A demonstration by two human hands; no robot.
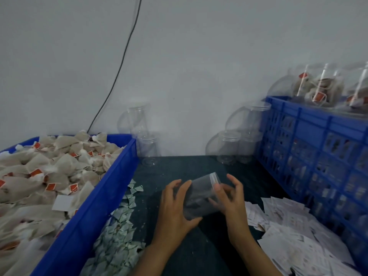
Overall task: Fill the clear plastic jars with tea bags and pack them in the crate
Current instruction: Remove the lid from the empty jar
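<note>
Clear plastic, the empty jar point(201, 196) lies tilted between the left hand point(175, 206) and right hand point(229, 198), both gripping it, left of the crate point(310, 140) already holding filled jars point(318, 86); filling remains.

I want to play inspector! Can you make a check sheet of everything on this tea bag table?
Surface: dark green table top.
Job's things: tilted clear jar in both hands; blue bin heaped with tea bags; blue crate holding filled jars; empty jars by the wall.
Clutter: small green packets; white paper slips.
Grippers: left hand grips the jar's base; right hand at its mouth.
Cables: black cable down the wall.
Surroundings: plain wall.
</note>
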